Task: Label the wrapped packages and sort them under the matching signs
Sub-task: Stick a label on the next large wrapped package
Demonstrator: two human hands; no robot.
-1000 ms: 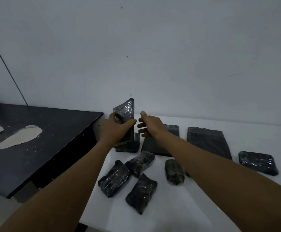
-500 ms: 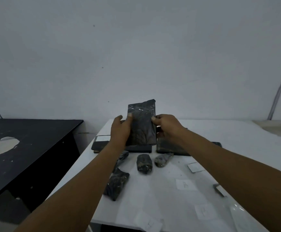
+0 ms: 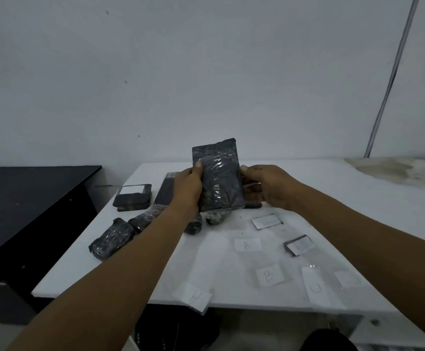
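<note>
Holding a wrapped package upright over the white counter

Both hands keep one flat package point(image 3: 217, 177), wrapped in dark, glossy plastic, standing on end above the white counter point(image 3: 333, 188). The left hand point(image 3: 187, 188) grips its left edge, thumb on the front face and fingers curled behind; the right hand point(image 3: 267, 186) pinches the right edge the same way. Held like this, the broad face is turned toward the wearer, probably so that it can be checked and a label chosen for it. No label shows on that face.

On the counter nearer the wearer lie loose paper slips: two marked B point(image 3: 247, 244) point(image 3: 269, 274), one marked H point(image 3: 193, 296) overhanging the front edge, and one that looks like a U or C point(image 3: 316, 286). These seem to serve as labels or signs; which is which cannot be told.

A thicker package with a white label point(image 3: 133, 196) sits at the back left, and several small, lumpy bundles point(image 3: 112, 240) lie left of the forearms. Two small dark items with white faces point(image 3: 266, 221) point(image 3: 299, 245) rest on the right; their lettering is too faint to read. The arms and the held package hide part of a long flat package point(image 3: 165, 190) and some bundles behind them. A black table point(image 3: 29, 193) stands to the left.
</note>
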